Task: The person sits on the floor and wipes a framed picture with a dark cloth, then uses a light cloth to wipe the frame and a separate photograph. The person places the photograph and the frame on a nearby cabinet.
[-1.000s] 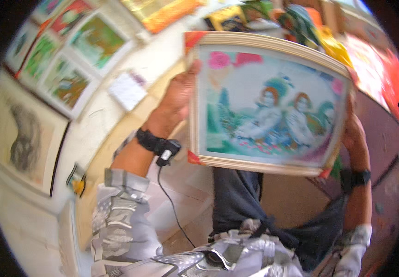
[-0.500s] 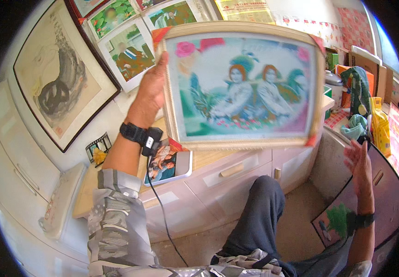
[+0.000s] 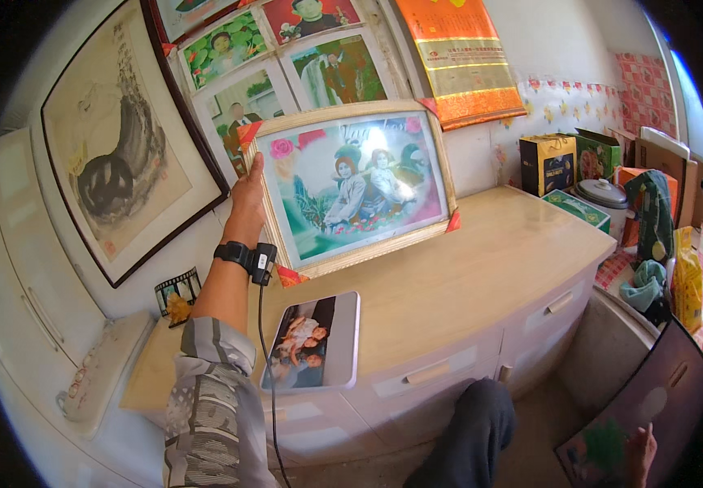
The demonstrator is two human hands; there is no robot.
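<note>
My left hand [image 3: 247,198] grips the left edge of a large framed picture [image 3: 351,189] with a light wooden frame and red corner pieces. The picture stands tilted on the pale wooden cabinet top [image 3: 482,272], leaning back toward the wall. My right hand [image 3: 641,450] is low at the lower right, touching the top of a dark framed panel [image 3: 640,415] that stands near the floor. A black band with a cable sits on my left wrist.
A flat photo in a pink frame [image 3: 313,342] lies on the cabinet near its front edge. A big ink painting [image 3: 120,154] and several pictures hang on the wall. Boxes [image 3: 547,163], a pot [image 3: 604,195] and cloths crowd the right end. Cabinet drawers are below.
The framed picture has gone from held up in the air down onto the cabinet top against the wall. My right hand has left it and dropped to the lower right.
</note>
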